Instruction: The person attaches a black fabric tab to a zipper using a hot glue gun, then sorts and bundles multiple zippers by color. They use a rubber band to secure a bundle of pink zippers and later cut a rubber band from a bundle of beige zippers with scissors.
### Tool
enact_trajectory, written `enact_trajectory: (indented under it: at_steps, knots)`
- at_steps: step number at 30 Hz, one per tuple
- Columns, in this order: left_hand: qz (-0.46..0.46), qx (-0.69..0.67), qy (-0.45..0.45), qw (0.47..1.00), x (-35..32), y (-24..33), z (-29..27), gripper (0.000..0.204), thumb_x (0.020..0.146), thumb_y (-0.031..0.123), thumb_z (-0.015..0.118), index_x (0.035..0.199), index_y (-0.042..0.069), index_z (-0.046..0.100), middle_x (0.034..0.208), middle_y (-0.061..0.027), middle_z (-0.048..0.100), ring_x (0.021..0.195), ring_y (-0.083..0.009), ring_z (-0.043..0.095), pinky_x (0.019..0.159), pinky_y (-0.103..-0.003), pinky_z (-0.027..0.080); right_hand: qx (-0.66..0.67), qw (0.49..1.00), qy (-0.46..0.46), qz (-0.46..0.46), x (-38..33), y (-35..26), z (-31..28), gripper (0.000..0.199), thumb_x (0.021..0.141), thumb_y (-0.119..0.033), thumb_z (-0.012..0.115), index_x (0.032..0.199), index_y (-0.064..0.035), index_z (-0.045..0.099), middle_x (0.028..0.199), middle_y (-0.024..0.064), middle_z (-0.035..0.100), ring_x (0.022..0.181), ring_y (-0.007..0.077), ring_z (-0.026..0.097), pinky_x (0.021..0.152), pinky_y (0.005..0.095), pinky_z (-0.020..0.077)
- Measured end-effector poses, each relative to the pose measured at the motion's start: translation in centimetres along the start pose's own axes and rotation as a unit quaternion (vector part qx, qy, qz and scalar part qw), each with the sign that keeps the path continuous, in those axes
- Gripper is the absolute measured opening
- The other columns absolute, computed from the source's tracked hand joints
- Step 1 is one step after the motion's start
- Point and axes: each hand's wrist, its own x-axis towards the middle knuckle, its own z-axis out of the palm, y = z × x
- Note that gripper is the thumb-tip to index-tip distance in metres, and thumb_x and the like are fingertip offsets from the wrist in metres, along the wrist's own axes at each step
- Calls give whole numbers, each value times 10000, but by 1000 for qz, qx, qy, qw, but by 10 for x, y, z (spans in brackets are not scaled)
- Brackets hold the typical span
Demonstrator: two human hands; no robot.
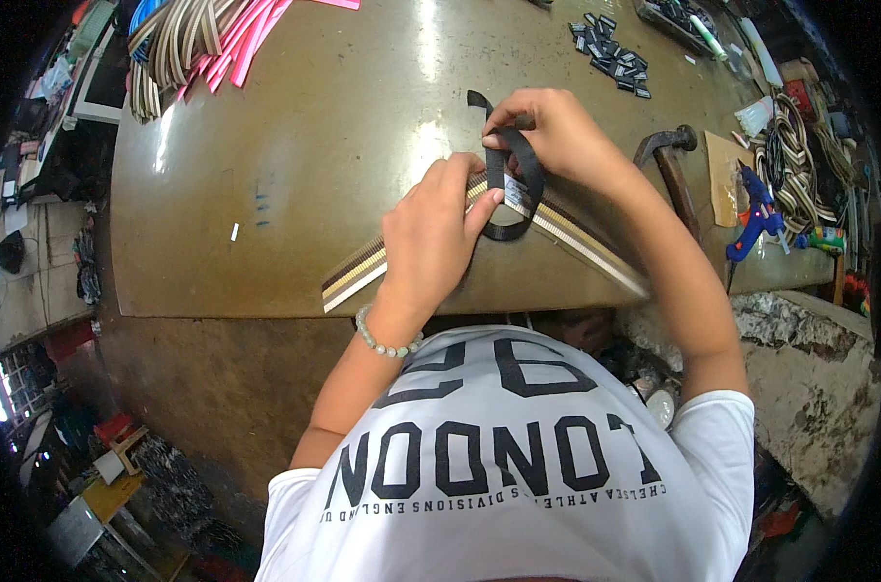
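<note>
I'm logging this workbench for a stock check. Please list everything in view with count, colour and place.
table: one, olive, centre
striped strap: seemingly one, brown and cream, near edge
black strap: one, black, looped at striped strap
pink strips: several, pink, far left
striped strips: many, beige, far left
blue strips: several, blue, far left
tags: many, black, far right
tray: one, dark, far right
hammer: one, dark, right
cardboard: one, tan, right
glue gun: one, blue, right
cords: uncountable, beige, right
side clutter: uncountable, mixed, picture edges
shirt: one, white, bottom
bracelet: one, pale green, left of centre
left hand: one, bare, holding striped strap
right hand: one, bare, pinching black strap
</note>
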Motion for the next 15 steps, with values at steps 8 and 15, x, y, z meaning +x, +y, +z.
enact_trajectory:
  at_steps: [8,15]
  knots:
    - [80,155,-15,985,-5,5,4,321,897,277,590,1208,201,607,756,-78,498,663,-248,571,551,-373,470,-159,940,274,-124,40,4,-16,314,809,-62,602,1122,-49,625,1056,152,662,937,300,649,818,360,516]
    - [101,169,-13,980,-5,6,4,332,883,251,597,1206,176,598,808,-62,501,674,-212,565,515,-336,489,-349,885,294,-98,-87,25,-30,378,856,-207,624,1188,-35,569,1336,211,457,1185,391,470,1007,438,379]
